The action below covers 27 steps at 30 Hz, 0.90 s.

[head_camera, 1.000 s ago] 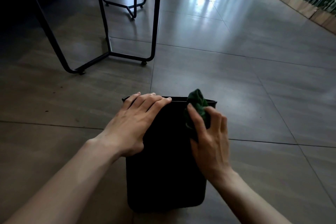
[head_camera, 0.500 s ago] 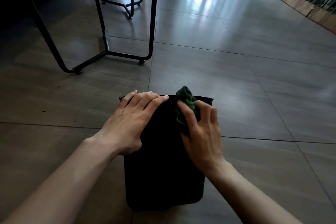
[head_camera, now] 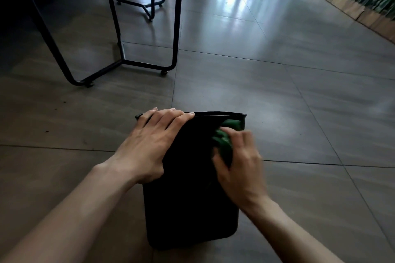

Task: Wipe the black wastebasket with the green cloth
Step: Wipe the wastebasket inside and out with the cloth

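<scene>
The black wastebasket (head_camera: 188, 205) lies on its side on the tiled floor, its open rim pointing away from me. My left hand (head_camera: 149, 147) lies flat on its upper left part, fingertips at the rim, holding it still. My right hand (head_camera: 239, 166) presses the crumpled green cloth (head_camera: 224, 141) against the basket's upper right part, just below the rim. The right hand is blurred by motion. Most of the cloth is hidden under its fingers.
Black metal table legs (head_camera: 119, 28) stand on the floor ahead and to the left, with a second frame (head_camera: 149, 4) farther back. Grey floor tiles (head_camera: 277, 96) stretch ahead and right. A wooden planter edge with green plants (head_camera: 350, 0) runs along the far right.
My right hand has slid the green cloth down and to the right along the basket's side, off the rim. The left hand has stayed in place on the basket.
</scene>
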Each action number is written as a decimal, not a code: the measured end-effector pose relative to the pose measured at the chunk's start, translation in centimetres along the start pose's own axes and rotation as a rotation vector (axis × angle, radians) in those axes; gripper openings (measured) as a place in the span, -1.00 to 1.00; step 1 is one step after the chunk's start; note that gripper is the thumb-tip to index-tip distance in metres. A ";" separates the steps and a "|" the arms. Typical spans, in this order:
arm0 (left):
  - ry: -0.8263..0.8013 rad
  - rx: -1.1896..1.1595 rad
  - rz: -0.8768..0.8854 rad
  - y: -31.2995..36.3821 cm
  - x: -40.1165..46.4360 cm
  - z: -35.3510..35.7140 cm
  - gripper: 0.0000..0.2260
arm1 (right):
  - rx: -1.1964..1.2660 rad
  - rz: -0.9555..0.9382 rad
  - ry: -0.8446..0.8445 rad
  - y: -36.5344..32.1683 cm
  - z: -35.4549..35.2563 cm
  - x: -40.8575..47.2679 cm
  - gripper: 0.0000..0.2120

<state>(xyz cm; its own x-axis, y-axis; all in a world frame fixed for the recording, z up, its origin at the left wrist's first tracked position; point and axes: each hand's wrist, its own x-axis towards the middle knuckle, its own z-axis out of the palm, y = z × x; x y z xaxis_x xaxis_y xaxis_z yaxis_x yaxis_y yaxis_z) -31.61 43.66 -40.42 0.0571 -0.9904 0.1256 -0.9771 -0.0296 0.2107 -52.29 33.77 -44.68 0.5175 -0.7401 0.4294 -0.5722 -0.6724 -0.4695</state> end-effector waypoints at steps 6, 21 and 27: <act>-0.015 0.012 0.003 -0.1 -0.1 0.1 0.04 | -0.158 -0.215 -0.221 -2.7 1.8 -2.4 -0.38; -0.041 0.055 0.008 -0.1 -0.1 -0.1 0.04 | -0.176 -0.013 -0.124 -2.5 2.4 -3.9 -0.29; -0.053 0.056 0.000 0.1 0.0 -0.1 0.06 | -0.149 -0.019 -0.106 -3.9 2.4 -3.7 -0.30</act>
<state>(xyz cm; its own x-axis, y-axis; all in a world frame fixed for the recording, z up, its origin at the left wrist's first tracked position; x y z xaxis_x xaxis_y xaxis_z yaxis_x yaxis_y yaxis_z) -31.65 43.64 -40.28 0.0475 -0.9961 0.0739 -0.9871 -0.0355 0.1562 -50.42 39.09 -46.33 0.5891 -0.7286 0.3494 -0.6455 -0.6844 -0.3389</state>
